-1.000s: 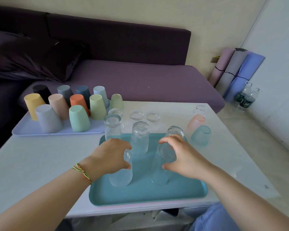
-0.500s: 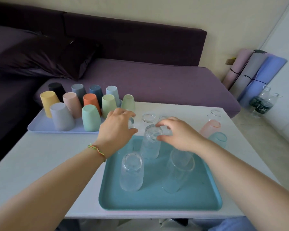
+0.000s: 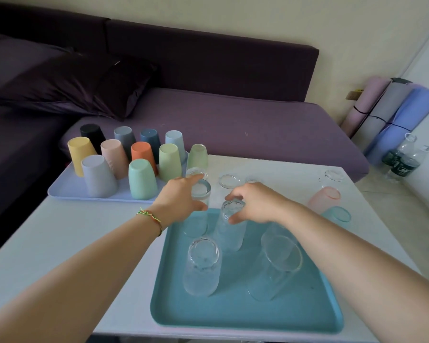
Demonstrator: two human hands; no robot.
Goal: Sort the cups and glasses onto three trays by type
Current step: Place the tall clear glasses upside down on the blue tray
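Clear, smooth cylindrical glasses [image 3: 201,266] stood inverted, long axes upright, on the matte teal tray [image 3: 233,315]. Left hand [image 3: 178,199] gripped the rear-left glass [image 3: 196,225]. Right hand [image 3: 258,204] pinched the middle glass [image 3: 229,235] near its upturned base.

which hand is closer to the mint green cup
Left. The left hand is just right of the mint green cup, gripping a clear glass; the right hand is farther right, gripping a second glass.

Teal tray [image 3: 233,315]; lavender tray [image 3: 72,188]; purple sofa [image 3: 233,125].
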